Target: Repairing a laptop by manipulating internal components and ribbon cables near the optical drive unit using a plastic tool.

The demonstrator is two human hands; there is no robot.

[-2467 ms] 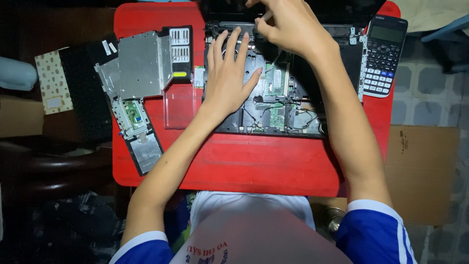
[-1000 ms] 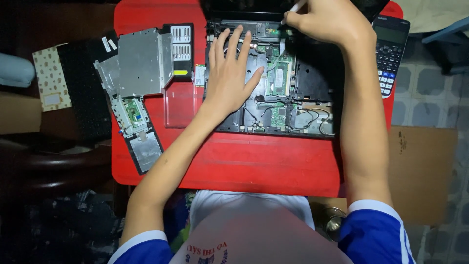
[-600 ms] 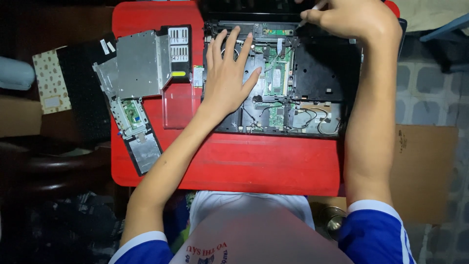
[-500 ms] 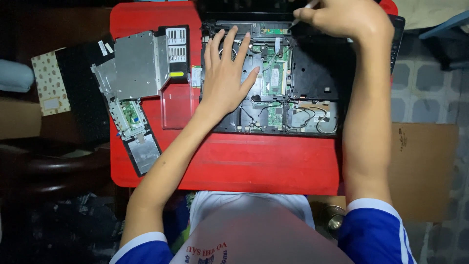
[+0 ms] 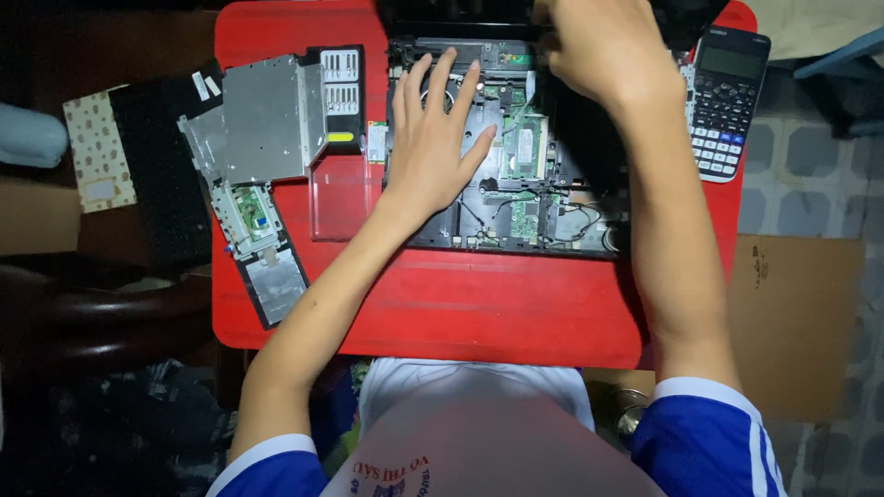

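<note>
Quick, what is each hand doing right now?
Left hand: open, pressed flat on the opened laptop.
Right hand: curled at the laptop's far edge; whether it holds anything cannot be told.

red table [image 5: 516, 313] | black calculator [image 5: 727, 97] — blue keys | green boards [image 5: 527, 152] | dotted card [image 5: 92, 156]

The opened laptop base [image 5: 543, 184] lies on the table [image 5: 460, 304] toward twelve o'clock, with the left hand [image 5: 433, 138] flat on its nine-o'clock half and the right hand [image 5: 599, 46] at its far edge. At three o'clock of it lies a calculator [image 5: 727, 101] — at nine o'clock, a metal drive [image 5: 267, 120], with a removed panel [image 5: 258, 248] nearer, toward seven o'clock.
</note>
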